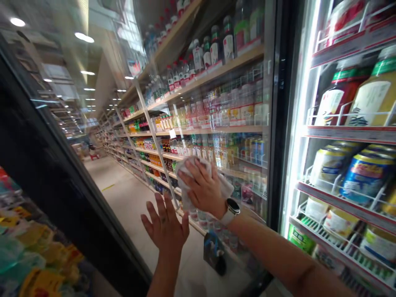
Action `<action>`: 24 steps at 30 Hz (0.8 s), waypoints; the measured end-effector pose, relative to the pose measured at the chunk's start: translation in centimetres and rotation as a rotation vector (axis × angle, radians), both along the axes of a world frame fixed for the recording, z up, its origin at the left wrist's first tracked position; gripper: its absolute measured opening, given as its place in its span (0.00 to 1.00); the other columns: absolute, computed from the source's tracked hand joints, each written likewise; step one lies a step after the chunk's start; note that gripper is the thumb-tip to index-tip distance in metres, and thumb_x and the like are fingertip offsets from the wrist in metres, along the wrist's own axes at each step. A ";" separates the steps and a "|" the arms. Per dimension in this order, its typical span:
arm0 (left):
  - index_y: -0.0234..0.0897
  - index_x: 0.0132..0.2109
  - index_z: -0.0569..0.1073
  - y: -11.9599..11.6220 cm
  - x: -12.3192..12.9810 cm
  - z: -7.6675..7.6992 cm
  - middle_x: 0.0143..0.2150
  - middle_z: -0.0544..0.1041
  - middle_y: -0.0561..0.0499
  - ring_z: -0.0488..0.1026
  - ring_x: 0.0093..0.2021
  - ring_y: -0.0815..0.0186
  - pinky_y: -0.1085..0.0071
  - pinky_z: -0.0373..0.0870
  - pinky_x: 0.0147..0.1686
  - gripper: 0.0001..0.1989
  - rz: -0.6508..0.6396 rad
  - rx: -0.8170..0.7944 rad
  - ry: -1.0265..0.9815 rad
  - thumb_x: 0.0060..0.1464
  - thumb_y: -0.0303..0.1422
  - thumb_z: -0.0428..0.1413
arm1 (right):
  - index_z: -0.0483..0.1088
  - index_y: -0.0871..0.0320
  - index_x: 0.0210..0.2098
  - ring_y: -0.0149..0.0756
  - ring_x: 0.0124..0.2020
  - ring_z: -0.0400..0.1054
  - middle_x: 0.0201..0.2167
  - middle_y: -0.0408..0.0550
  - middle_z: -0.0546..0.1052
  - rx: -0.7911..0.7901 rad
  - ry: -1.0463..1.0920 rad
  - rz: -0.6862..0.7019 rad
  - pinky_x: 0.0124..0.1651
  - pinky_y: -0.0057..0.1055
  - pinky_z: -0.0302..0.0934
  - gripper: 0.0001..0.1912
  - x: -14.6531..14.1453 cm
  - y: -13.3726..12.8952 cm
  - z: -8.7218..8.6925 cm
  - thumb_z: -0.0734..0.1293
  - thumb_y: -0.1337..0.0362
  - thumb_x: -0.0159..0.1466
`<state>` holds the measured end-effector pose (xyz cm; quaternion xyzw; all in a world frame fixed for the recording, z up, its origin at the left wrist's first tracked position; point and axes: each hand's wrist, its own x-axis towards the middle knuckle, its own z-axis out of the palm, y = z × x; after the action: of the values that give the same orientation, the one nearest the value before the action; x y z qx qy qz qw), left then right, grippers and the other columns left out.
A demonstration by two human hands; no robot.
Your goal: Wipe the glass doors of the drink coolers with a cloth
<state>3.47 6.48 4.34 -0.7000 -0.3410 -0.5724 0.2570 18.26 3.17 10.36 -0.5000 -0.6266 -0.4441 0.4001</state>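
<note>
Right hand (204,189) pressed a white cloth (186,198) against a glass door (276,123), left hand (167,227) was open, fingers spread, its contact unclear, lit shelves (349,134) alongside held bottles (369,97) and cans (366,177).

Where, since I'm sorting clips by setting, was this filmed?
Likely a supermarket or similar shop: long shelves of bottles, and a brightly lit cooler stocked with drink cans.

"Where could a hand pass?"

"Over the flat glass pane (182,128), upward from the left hand (167,225) and right hand (202,189)."

"Obstacles?"

"The glass, straight ahead. A dark slanting frame (62,165) at left, a black upright (280,103) at right, then white wire guards (375,113) fronting lit shelves (355,134)."
</note>
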 end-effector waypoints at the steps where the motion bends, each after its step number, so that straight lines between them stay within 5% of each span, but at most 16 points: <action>1: 0.36 0.73 0.46 0.0 0.1 0.0 0.73 0.52 0.36 0.40 0.74 0.47 0.40 0.36 0.68 0.34 -0.003 -0.003 -0.011 0.67 0.48 0.41 | 0.56 0.48 0.68 0.47 0.72 0.44 0.70 0.45 0.57 0.014 0.027 -0.009 0.71 0.57 0.32 0.28 0.1 0.1 2.4 0.57 0.60 0.69; 4: 0.36 0.72 0.47 0.2 0.3 0.0 0.72 0.53 0.37 0.40 0.74 0.49 0.42 0.36 0.69 0.34 0.000 0.017 -0.023 0.67 0.48 0.40 | 0.53 0.52 0.70 0.46 0.73 0.40 0.72 0.46 0.52 0.052 0.105 -0.036 0.72 0.58 0.33 0.28 -0.3 0.5 5.9 0.54 0.60 0.70; 6: 0.37 0.72 0.47 0.6 0.2 -0.1 0.72 0.53 0.37 0.40 0.74 0.49 0.42 0.36 0.69 0.34 0.001 0.022 -0.030 0.67 0.48 0.40 | 0.52 0.51 0.70 0.47 0.72 0.41 0.72 0.46 0.52 0.042 0.107 -0.038 0.71 0.58 0.33 0.29 -1.0 0.7 4.7 0.54 0.59 0.70; 8: 0.37 0.72 0.47 0.9 0.0 -0.2 0.73 0.53 0.38 0.39 0.74 0.49 0.42 0.36 0.69 0.34 -0.001 0.035 -0.010 0.66 0.48 0.41 | 0.52 0.48 0.70 0.48 0.71 0.46 0.71 0.46 0.55 0.002 0.072 -0.028 0.71 0.58 0.34 0.29 -1.7 1.0 1.0 0.56 0.59 0.70; 13: 0.36 0.73 0.46 1.6 -0.4 -0.4 0.73 0.52 0.38 0.39 0.74 0.50 0.44 0.35 0.70 0.35 -0.004 0.041 0.027 0.66 0.49 0.41 | 0.59 0.50 0.67 0.44 0.55 0.65 0.62 0.49 0.70 -0.102 -0.015 0.091 0.68 0.50 0.47 0.27 -3.2 0.8 -11.6 0.58 0.60 0.69; 16: 0.35 0.73 0.45 1.8 -0.3 -0.4 0.72 0.53 0.37 0.39 0.74 0.49 0.45 0.35 0.70 0.36 0.001 0.041 0.049 0.65 0.48 0.44 | 0.67 0.50 0.62 0.41 0.48 0.68 0.56 0.47 0.75 -0.119 -0.047 0.139 0.67 0.43 0.49 0.23 -3.3 0.1 -15.7 0.57 0.62 0.68; 18: 0.35 0.73 0.45 1.8 -0.4 -0.3 0.72 0.54 0.37 0.40 0.74 0.49 0.45 0.35 0.70 0.37 0.004 0.048 0.055 0.65 0.47 0.45 | 0.70 0.49 0.58 0.39 0.48 0.68 0.54 0.44 0.77 -0.121 -0.093 0.143 0.68 0.41 0.47 0.21 -2.9 0.0 -15.8 0.57 0.64 0.68; 20: 0.34 0.72 0.46 1.9 -0.9 0.0 0.71 0.56 0.36 0.44 0.73 0.48 0.45 0.37 0.70 0.36 -0.007 0.043 0.072 0.65 0.46 0.46 | 0.71 0.49 0.57 0.38 0.50 0.67 0.55 0.43 0.76 -0.116 -0.135 0.144 0.69 0.42 0.43 0.20 -2.2 0.2 -13.9 0.58 0.65 0.68; 24: 0.37 0.72 0.51 2.2 -3.3 1.1 0.71 0.56 0.38 0.50 0.72 0.50 0.48 0.41 0.70 0.33 -0.060 0.058 0.132 0.65 0.43 0.46 | 0.64 0.48 0.63 0.40 0.63 0.58 0.65 0.45 0.67 -0.087 -0.128 0.057 0.72 0.48 0.34 0.24 -1.7 1.0 -5.5 0.58 0.65 0.69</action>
<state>0.19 8.69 5.41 -0.7383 -0.2854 -0.5422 0.2818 16.56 4.13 4.82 -0.4695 -0.6837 -0.4359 0.3495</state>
